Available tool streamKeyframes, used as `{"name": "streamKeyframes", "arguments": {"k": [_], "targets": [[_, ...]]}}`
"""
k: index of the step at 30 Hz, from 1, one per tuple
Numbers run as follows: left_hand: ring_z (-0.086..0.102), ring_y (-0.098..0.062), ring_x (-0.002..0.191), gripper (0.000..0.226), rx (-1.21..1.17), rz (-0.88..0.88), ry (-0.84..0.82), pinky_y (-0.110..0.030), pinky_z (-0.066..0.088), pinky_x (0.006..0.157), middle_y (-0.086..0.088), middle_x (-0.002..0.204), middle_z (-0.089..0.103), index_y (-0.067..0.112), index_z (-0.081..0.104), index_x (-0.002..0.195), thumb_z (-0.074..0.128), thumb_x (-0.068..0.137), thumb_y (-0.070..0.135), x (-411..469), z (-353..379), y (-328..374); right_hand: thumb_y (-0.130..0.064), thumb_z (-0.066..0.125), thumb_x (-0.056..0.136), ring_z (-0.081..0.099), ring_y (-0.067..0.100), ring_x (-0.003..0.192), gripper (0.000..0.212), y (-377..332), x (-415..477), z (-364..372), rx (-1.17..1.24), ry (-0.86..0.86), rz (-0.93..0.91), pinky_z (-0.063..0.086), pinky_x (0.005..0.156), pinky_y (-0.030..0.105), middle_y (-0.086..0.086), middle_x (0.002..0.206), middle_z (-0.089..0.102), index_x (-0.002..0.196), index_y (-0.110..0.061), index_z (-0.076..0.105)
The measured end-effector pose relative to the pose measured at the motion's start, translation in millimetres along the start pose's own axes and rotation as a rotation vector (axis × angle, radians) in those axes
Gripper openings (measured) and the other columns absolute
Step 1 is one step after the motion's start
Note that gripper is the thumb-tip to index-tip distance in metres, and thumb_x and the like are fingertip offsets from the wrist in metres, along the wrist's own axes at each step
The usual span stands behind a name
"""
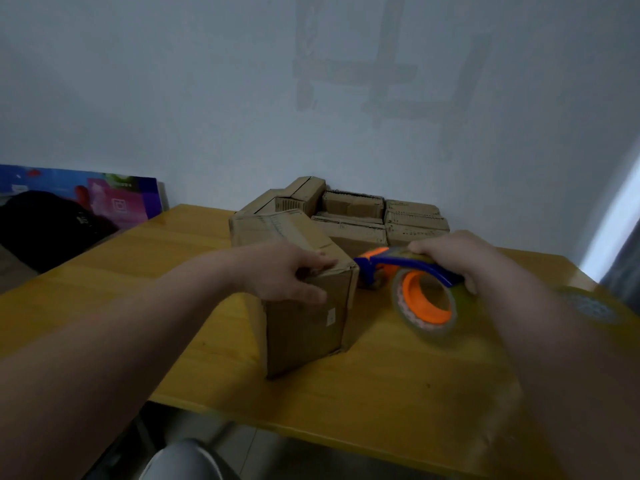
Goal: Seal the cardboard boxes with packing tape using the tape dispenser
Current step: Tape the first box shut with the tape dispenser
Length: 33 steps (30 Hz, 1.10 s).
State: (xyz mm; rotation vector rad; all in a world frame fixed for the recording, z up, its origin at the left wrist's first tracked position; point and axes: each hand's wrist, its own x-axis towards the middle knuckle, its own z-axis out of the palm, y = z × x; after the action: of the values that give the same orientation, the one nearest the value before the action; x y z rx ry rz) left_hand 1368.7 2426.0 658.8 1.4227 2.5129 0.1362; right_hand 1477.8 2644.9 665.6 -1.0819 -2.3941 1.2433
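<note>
Box (304, 327) stands mid-table (381, 375); left hand (287, 271) clamps its top front edge, fingers over the lid, thumb down the face; right hand (450, 251) wraps the tape dispenser (408, 265), nose just beside the box's top right corner. Cardboard looks light, a bit soft (prob. slides if unbraced), so brace at the edge, not mid-flap; dispenser's rigid plastic, take it by the handle. Blur hides tape end & blade; top seam sits behind the left hand; boxes at the back (353, 209) too dim to judge.
</note>
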Motion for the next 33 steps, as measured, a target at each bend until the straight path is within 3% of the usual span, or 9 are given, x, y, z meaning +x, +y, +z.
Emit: {"name": "streamKeyframes", "arguments": {"k": [3, 6, 9, 11, 14, 26, 33], "targets": [[0.014, -0.021, 0.145, 0.065, 0.263, -0.16, 0.202, -0.062, 0.01, 0.113, 0.005, 0.158, 0.013, 0.035, 0.01, 0.15, 0.037, 0.094, 0.055, 8, 26, 10, -0.033, 0.068, 0.086, 0.061, 0.022, 0.061, 0.025, -1, 0, 18, 0.119, -0.018, -0.016, 0.049, 0.058, 0.03, 0.012, 0.076, 0.067, 0.085, -0.009, 0.061], [0.013, -0.022, 0.145, 0.064, 0.259, -0.267, 0.263, -0.074, 0.016, 0.103, 0.009, 0.157, 0.016, 0.037, 0.011, 0.149, 0.036, 0.093, 0.058, 11, 36, 12, -0.032, 0.065, 0.089, 0.061, 0.021, 0.059, 0.023, 0, -1, 31, 0.167, -0.042, -0.033, 0.05, 0.059, 0.03, 0.01, 0.071, 0.067, 0.084, -0.01, 0.062], [0.025, -0.022, 0.138, 0.065, 0.212, -0.247, 0.274, -0.064, 0.039, 0.096, 0.009, 0.152, 0.025, 0.038, 0.013, 0.147, 0.044, 0.092, 0.054, 7, 34, 9, -0.033, 0.063, 0.089, 0.061, 0.021, 0.059, 0.025, 0, -1, 34, 0.171, -0.041, -0.049, 0.051, 0.064, 0.032, 0.01, 0.073, 0.069, 0.086, -0.009, 0.066], [0.027, -0.022, 0.137, 0.069, 0.217, -0.212, 0.258, -0.053, 0.046, 0.095, 0.008, 0.153, 0.025, 0.038, 0.012, 0.147, 0.049, 0.091, 0.051, 2, 32, 8, -0.032, 0.064, 0.088, 0.06, 0.022, 0.058, 0.026, 1, -1, 31, 0.151, -0.02, -0.059, 0.05, 0.062, 0.032, 0.009, 0.068, 0.067, 0.086, -0.007, 0.068], [0.02, -0.023, 0.142, 0.073, 0.252, -0.179, 0.202, -0.049, 0.045, 0.099, 0.008, 0.157, 0.016, 0.04, 0.007, 0.149, 0.051, 0.091, 0.049, -4, 28, 10, -0.032, 0.067, 0.084, 0.064, 0.024, 0.061, 0.025, 5, -4, 25, 0.166, 0.02, -0.047, 0.053, 0.067, 0.035, 0.01, 0.07, 0.07, 0.086, -0.007, 0.07], [0.02, -0.02, 0.142, 0.065, 0.326, -0.068, 0.123, -0.043, 0.036, 0.109, 0.009, 0.159, 0.01, 0.043, 0.001, 0.148, 0.043, 0.097, 0.041, -32, 23, 16, -0.033, 0.066, 0.087, 0.063, 0.023, 0.064, 0.023, 12, -31, 19, 0.279, 0.01, -0.036, 0.053, 0.068, 0.035, 0.012, 0.076, 0.07, 0.079, -0.012, 0.061], [0.006, -0.02, 0.146, 0.062, 0.341, -0.028, 0.087, -0.042, 0.023, 0.113, 0.011, 0.159, 0.004, 0.044, 0.002, 0.148, 0.04, 0.099, 0.036, -43, 23, 21, -0.03, 0.065, 0.089, 0.059, 0.019, 0.054, 0.023, 10, -49, 15, 0.344, 0.021, -0.045, 0.047, 0.054, 0.028, 0.008, 0.068, 0.066, 0.077, -0.013, 0.058]]}}
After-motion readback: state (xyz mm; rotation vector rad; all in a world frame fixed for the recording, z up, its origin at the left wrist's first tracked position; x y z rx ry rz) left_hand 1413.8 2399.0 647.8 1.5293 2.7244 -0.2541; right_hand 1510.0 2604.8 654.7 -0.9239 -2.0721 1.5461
